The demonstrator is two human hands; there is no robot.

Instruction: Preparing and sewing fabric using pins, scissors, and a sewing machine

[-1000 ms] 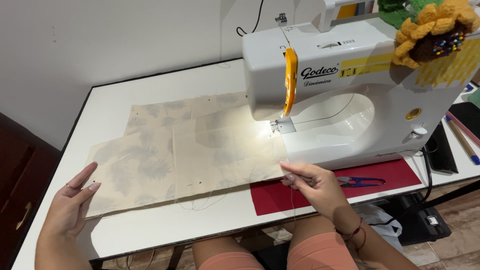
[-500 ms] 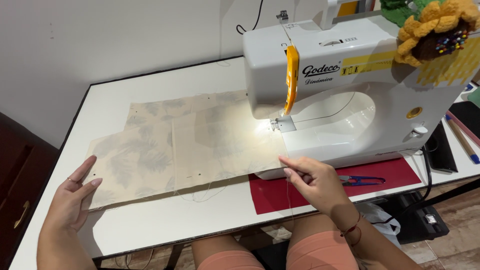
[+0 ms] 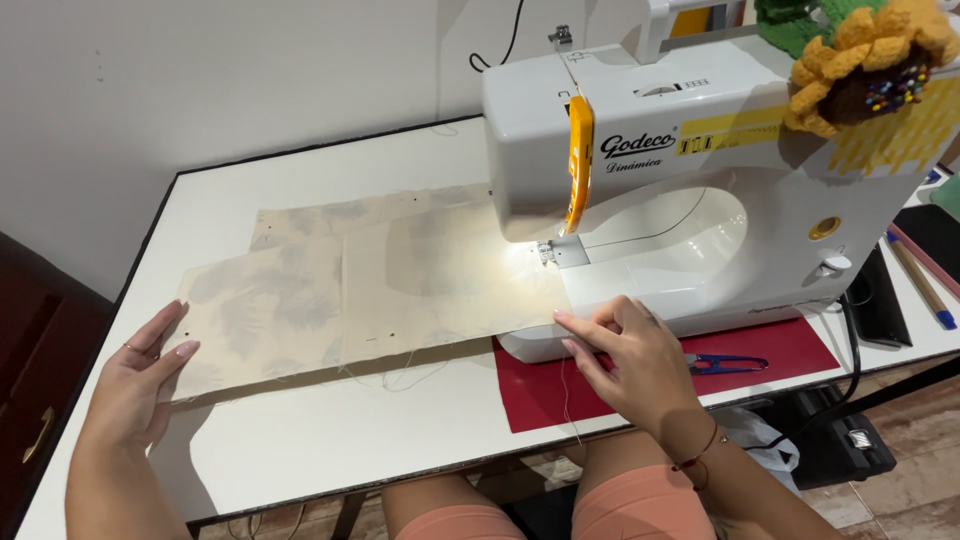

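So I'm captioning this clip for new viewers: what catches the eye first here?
The white sewing machine at the table's right, its lamp lighting the beige fabric spread under the needle. A crocheted sunflower sits on top of it. The left hand rests on the fabric's left edge; the right hand is at the machine's base, over a red mat.

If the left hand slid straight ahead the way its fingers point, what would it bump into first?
Probably only the beige fabric: the left hand already rests at its edge, fingers pointing up and right across it. Farther along stands the sewing machine.

Your left hand (image 3: 135, 385) flattens the cloth's (image 3: 330, 300) far edge; your right hand (image 3: 625, 355) pinches it beside the sewing machine (image 3: 700, 190).
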